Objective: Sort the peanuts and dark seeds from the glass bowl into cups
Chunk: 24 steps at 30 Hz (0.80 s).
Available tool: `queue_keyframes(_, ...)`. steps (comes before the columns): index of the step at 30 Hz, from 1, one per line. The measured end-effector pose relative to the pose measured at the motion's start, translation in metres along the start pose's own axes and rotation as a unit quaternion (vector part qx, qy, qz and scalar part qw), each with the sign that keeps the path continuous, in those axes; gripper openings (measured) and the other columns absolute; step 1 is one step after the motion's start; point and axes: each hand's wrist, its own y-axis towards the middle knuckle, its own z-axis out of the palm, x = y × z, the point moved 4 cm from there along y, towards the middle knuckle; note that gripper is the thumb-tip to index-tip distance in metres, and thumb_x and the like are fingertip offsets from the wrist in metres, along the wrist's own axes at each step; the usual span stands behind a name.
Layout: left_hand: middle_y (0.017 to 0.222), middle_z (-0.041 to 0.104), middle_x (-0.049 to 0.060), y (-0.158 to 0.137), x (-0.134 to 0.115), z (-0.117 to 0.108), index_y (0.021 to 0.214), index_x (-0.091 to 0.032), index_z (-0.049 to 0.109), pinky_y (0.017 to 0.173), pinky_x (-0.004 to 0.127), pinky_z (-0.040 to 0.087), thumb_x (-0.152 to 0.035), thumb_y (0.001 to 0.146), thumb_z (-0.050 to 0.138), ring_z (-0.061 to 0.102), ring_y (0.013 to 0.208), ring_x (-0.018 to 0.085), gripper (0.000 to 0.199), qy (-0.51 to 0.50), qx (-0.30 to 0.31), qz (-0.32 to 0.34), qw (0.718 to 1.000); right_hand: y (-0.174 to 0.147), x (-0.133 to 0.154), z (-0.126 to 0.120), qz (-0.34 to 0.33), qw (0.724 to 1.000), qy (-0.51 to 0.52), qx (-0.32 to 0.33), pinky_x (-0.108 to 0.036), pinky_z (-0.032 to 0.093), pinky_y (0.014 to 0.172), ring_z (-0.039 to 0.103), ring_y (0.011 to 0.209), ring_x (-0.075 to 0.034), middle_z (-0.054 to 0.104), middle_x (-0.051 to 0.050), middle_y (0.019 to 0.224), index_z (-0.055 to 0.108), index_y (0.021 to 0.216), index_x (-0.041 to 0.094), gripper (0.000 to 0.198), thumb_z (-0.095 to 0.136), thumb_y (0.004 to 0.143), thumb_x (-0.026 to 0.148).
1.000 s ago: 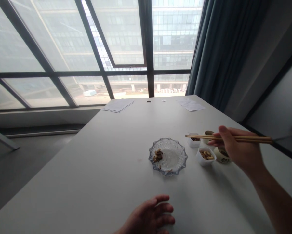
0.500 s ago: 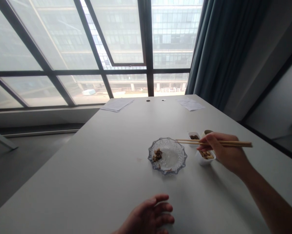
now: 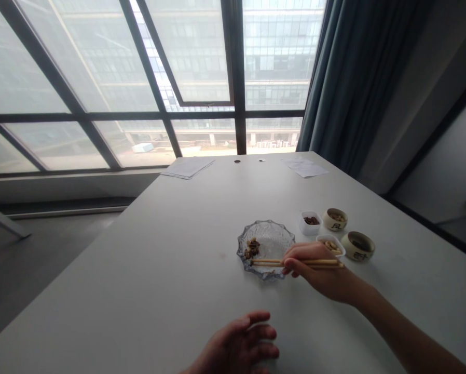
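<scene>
My right hand is closed around a pair of wooden chopsticks, which point left over a scalloped clear glass plate. Their tips are at the lower edge of a small heap of brown and tan dried pieces on the plate's left side. Whether the tips pinch a piece, I cannot tell. My left hand holds nothing, fingers apart, in front of the plate at the bottom of the view. Partly behind my right hand stands a white tub of pale tan pieces.
A second white tub holds dark reddish-brown pieces. Two cream cups with dark markings, a far one and a near one, stand right of the tubs. Papers lie at the white table's far left, with another sheet far right.
My right hand has moved left and toward me with the chopsticks, from over the tubs to the plate. Both cups now show more fully. My left hand has stayed put.
</scene>
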Motion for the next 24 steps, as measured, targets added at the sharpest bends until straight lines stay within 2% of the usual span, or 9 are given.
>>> queue_keyframes(8, 0.105, 0.077, 0.001, -0.002, 0.001, 0.001, 0.117, -0.022, 0.070, 0.078, 0.031, 0.043, -0.033, 0.088, 0.058, 0.069, 0.098, 0.019, 0.033, 0.000, -0.010, -0.002, 1.000, 0.001, -0.009, 0.000, 0.032, 0.998, -0.011, -0.045, -0.025, 0.047, 0.062, 0.066, 0.065, -0.014, 0.073, -0.004, 0.071, 0.077, 0.078, 0.017, 0.039, 0.055, 0.100, 0.042)
queue_keyframes(14, 0.105, 0.078, 0.001, -0.002, 0.000, 0.001, 0.117, -0.022, 0.070, 0.077, 0.031, 0.043, -0.033, 0.087, 0.059, 0.070, 0.097, 0.019, 0.033, 0.009, -0.011, -0.004, 1.000, 0.003, -0.016, 0.000, 0.058, 0.994, 0.048, -0.077, -0.023, 0.050, 0.059, 0.068, 0.063, -0.015, 0.074, -0.004, 0.070, 0.073, 0.077, 0.016, 0.032, 0.063, 0.095, 0.041)
queue_keyframes(21, 0.104, 0.078, 0.001, -0.002, 0.000, 0.000, 0.116, -0.022, 0.070, 0.076, 0.030, 0.043, -0.032, 0.087, 0.059, 0.070, 0.098, 0.018, 0.033, 0.008, 0.000, -0.008, 1.000, 0.005, -0.024, 0.009, 0.068, 0.993, 0.070, -0.061, -0.024, 0.052, 0.061, 0.070, 0.067, -0.015, 0.077, -0.006, 0.077, 0.074, 0.079, 0.016, 0.039, 0.058, 0.097, 0.047)
queue_keyframes(24, 0.105, 0.078, 0.000, -0.001, 0.000, 0.001, 0.117, -0.022, 0.070, 0.078, 0.031, 0.043, -0.033, 0.088, 0.058, 0.069, 0.099, 0.019, 0.033, 0.003, 0.000, -0.006, 1.000, 0.004, -0.029, 0.012, 0.075, 0.991, 0.069, -0.086, -0.024, 0.053, 0.061, 0.070, 0.067, -0.016, 0.077, -0.006, 0.075, 0.074, 0.077, 0.016, 0.040, 0.058, 0.097, 0.048)
